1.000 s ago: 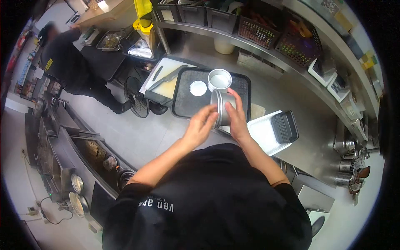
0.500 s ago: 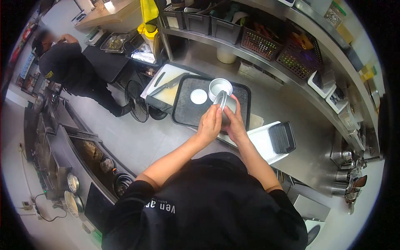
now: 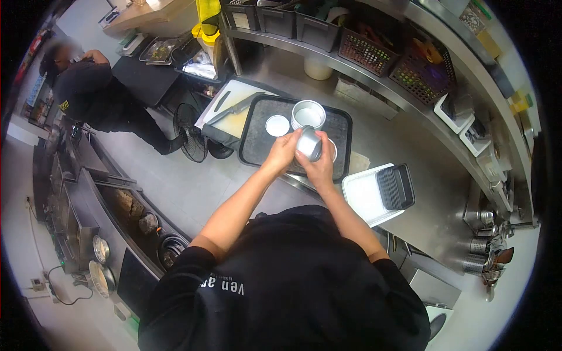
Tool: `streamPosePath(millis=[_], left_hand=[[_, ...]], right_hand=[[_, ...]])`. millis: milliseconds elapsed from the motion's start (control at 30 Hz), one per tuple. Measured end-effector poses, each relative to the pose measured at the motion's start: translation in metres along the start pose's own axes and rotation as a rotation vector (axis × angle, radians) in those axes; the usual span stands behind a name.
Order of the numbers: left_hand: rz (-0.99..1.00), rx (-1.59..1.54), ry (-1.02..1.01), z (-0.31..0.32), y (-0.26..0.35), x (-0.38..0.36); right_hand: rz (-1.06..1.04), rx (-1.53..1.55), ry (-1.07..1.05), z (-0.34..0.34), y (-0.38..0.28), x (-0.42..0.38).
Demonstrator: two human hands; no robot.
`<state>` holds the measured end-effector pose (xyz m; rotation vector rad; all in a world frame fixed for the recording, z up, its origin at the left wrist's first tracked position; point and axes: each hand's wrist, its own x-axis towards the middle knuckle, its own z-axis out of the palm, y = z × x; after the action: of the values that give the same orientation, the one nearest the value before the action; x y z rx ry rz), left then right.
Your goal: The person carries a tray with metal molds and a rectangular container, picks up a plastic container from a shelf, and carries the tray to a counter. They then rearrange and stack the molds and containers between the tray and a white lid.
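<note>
A small round metal tin (image 3: 308, 145) is held between my two hands above the dark tray, tilted so that its smooth side shows. My left hand (image 3: 283, 151) grips its left edge, and my right hand (image 3: 318, 168) has its fingers round the right and lower side. Just beyond my hands, a larger round tin (image 3: 308, 112) stands upright on the tray (image 3: 257, 143). To its left lies a flat, pale round disc (image 3: 277, 126). Part of another pale round rim (image 3: 333, 150) shows behind my right hand; the rest is hidden.
Left of the tray, a knife (image 3: 234, 111) lies on a cutting board (image 3: 222, 99). A white basket (image 3: 357, 193) holding stacked black containers (image 3: 395, 187) stands at the right. Crates (image 3: 366, 52) line the shelf above. A floor fan (image 3: 190, 133) and another person (image 3: 88, 90) are at left.
The tin in my hands has turned, so its outer side now faces up. My hands have shifted slightly left, and a pale rim has come into view behind the right one.
</note>
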<state>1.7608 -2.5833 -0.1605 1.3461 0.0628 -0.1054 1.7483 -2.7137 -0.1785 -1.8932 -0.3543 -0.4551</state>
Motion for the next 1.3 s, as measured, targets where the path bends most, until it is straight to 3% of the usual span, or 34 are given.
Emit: streamPosePath(millis=[100,367,500,567,633,667,700,733,767,833,867,900,933,1033,1133,1200,1300], left_hand=[[-0.170,-0.238,0.132,0.000,-0.009,0.009],[-0.349,-0.207,0.173,-0.028,-0.037,0.034],[-0.432,-0.146,0.138,-0.049,-0.049,0.038],[-0.429,-0.080,0.154,-0.057,-0.051,0.038],[-0.202,-0.001,0.156,-0.062,-0.050,0.031],[-0.208,0.000,0.156,-0.063,-0.048,0.025],[-0.047,0.151,0.037,-0.061,-0.042,0.018],[0.115,0.299,-0.087,-0.058,-0.037,0.011],[0.234,0.404,-0.086,-0.051,-0.028,0.000],[0.186,0.492,-0.035,-0.051,-0.022,-0.008],[0.141,0.584,0.020,-0.051,-0.017,-0.012],[0.306,0.772,0.063,-0.048,-0.008,-0.020],[0.309,0.773,0.055,-0.050,-0.005,-0.028],[0.366,0.913,-0.014,-0.050,0.001,-0.055],[0.222,0.871,-0.004,-0.036,0.009,-0.079],[0.406,0.861,-0.017,-0.027,0.014,-0.084],[0.528,0.897,-0.100,-0.020,0.025,-0.077]], right_hand=[[-0.014,-0.075,-0.038,0.003,0.001,0.000],[-0.276,-0.271,-0.147,0.009,0.027,0.009],[-0.241,-0.278,-0.233,0.017,0.046,0.011],[-0.135,-0.143,-0.203,0.016,0.045,0.011],[-0.079,-0.074,-0.193,0.016,0.040,0.011],[0.300,0.338,-0.225,0.016,0.035,0.009],[0.680,0.751,-0.238,0.014,0.029,0.007],[0.686,0.753,-0.226,0.009,0.022,0.004],[0.810,0.931,-0.313,0.002,0.013,0.001],[0.968,1.137,-0.416,0.001,0.012,-0.008],[0.966,1.137,-0.406,0.003,0.007,-0.014],[0.989,1.153,-0.410,0.004,-0.001,-0.022],[1.011,1.169,-0.415,0.003,-0.006,-0.030],[0.908,1.133,-0.607,-0.016,-0.012,-0.049],[0.860,1.105,-0.762,-0.039,-0.006,-0.046],[0.826,1.060,-0.848,-0.047,0.001,-0.041],[0.564,0.916,-0.946,-0.051,0.001,-0.020]])
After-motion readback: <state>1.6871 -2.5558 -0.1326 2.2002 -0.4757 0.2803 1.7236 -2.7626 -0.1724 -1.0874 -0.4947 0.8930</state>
